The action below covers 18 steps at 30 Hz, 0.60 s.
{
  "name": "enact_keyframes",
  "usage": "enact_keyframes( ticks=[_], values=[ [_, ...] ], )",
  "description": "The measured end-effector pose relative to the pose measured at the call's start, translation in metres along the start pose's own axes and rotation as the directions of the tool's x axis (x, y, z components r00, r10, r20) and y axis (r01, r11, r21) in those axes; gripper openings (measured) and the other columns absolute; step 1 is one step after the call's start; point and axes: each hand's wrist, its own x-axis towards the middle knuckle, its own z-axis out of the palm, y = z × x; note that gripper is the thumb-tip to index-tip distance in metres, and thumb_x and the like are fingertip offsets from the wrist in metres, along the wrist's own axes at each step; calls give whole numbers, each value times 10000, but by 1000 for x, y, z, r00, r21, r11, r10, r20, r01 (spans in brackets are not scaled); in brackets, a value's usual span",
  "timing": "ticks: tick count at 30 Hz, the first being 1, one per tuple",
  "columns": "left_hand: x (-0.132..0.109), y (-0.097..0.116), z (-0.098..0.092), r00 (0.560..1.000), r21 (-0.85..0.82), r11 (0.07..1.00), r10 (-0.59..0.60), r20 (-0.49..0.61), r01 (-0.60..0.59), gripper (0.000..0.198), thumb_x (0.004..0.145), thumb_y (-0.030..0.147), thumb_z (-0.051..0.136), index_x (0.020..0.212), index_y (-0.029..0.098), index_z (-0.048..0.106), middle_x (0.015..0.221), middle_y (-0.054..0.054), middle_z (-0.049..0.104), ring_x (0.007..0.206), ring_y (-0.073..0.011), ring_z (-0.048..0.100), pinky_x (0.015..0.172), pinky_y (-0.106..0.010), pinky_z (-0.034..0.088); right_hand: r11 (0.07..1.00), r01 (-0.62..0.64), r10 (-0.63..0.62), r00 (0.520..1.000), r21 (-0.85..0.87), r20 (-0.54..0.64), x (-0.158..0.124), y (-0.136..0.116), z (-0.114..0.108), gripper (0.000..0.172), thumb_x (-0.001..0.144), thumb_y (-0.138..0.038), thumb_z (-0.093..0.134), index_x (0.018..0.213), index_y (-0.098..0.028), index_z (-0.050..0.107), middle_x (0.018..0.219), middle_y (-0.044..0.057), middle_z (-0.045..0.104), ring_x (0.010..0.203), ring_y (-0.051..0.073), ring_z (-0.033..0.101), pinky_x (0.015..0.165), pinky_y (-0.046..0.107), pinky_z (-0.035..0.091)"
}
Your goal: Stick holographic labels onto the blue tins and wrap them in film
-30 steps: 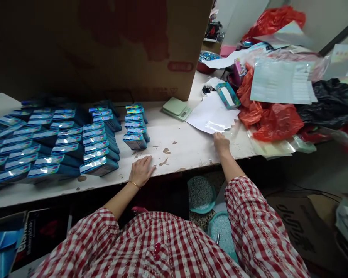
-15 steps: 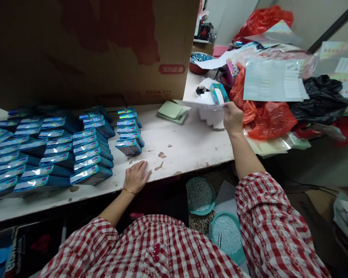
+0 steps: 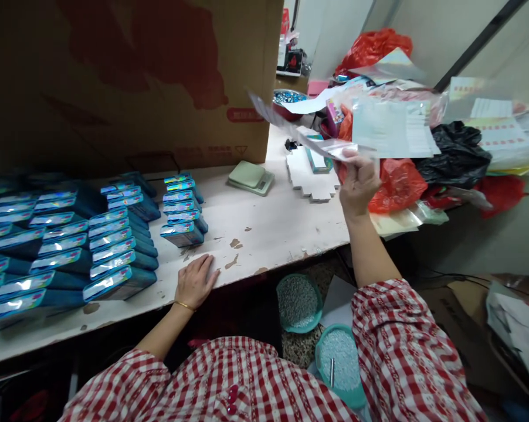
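My right hand (image 3: pixel 358 183) is raised above the table's right side, pinched on a flat white card blank (image 3: pixel 291 130) that tilts up toward the left. Below it a stack of zigzag-edged white card blanks (image 3: pixel 314 176) lies on the table. My left hand (image 3: pixel 195 281) rests flat, fingers apart, on the worn white table (image 3: pixel 264 225) near its front edge. Just left of that hand stand rows of several blue packaged boxes (image 3: pixel 115 234).
A large cardboard box (image 3: pixel 128 82) stands at the back. A green scale (image 3: pixel 250 177) sits by it. Red and black plastic bags (image 3: pixel 423 170) and papers pile at the right. Two teal bowls of beads (image 3: pixel 299 302) sit under the table.
My right hand has lifted a card blank from the stack on the table and raised it, tilting it up. My left hand stays flat on the table.
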Motion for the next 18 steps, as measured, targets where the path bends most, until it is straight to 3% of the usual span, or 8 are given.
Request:
enact_keyframes(
  ticks=[7, 11, 14, 16, 18],
  values=[
    [0, 0, 1, 1000, 14, 1000, 22, -18, -21, 503, 888, 455, 377, 1229, 131, 556, 1254, -153, 568, 1103, -297, 528, 862, -414, 383, 990, 131, -123, 981, -46, 152, -41, -13, 12, 262, 946, -339, 348, 926, -202, 570, 1105, 68, 662, 1080, 157, 607, 921, 329, 515],
    [1, 0, 0, 1000, -45, 999, 0, -8, 0, 510, 881, 465, 381, 1232, 138, 553, 1256, -159, 566, 1111, -304, 528, 876, -433, 383, 949, 309, -316, 936, 65, 153, -56, -27, 21, 172, 936, -237, 378, 947, -230, 549, 1161, 35, 648, 1125, 139, 581, 931, 309, 523],
    [2, 0, -3, 997, -221, 972, -71, 30, 76, 535, 839, 512, 439, 1219, 155, 561, 1270, -162, 556, 1155, -324, 503, 943, -481, 352, 906, 369, -399, 907, 205, 133, -79, -43, 20, 176, 910, -152, 421, 1008, -250, 530, 1223, 26, 619, 1155, 140, 560, 934, 316, 528],
    [4, 2, -8, 987, -465, 871, -143, 68, 158, 627, 726, 600, 559, 1181, 170, 583, 1266, -157, 560, 1191, -343, 475, 1002, -513, 311, 888, 365, -411, 902, 279, 129, -107, -53, 17, 215, 890, -124, 453, 1049, -249, 523, 1245, 41, 605, 1162, 154, 555, 917, 325, 541],
    [7, 10, -16, 955, -785, 562, -269, 123, 259, 754, 545, 669, 679, 1114, 179, 613, 1224, -145, 589, 1211, -353, 458, 1043, -517, 291, 890, 329, -386, 912, 316, 140, -143, -61, 15, 253, 869, -99, 477, 1077, -235, 522, 1245, 70, 602, 1157, 170, 559, 890, 333, 555]
  ],
)
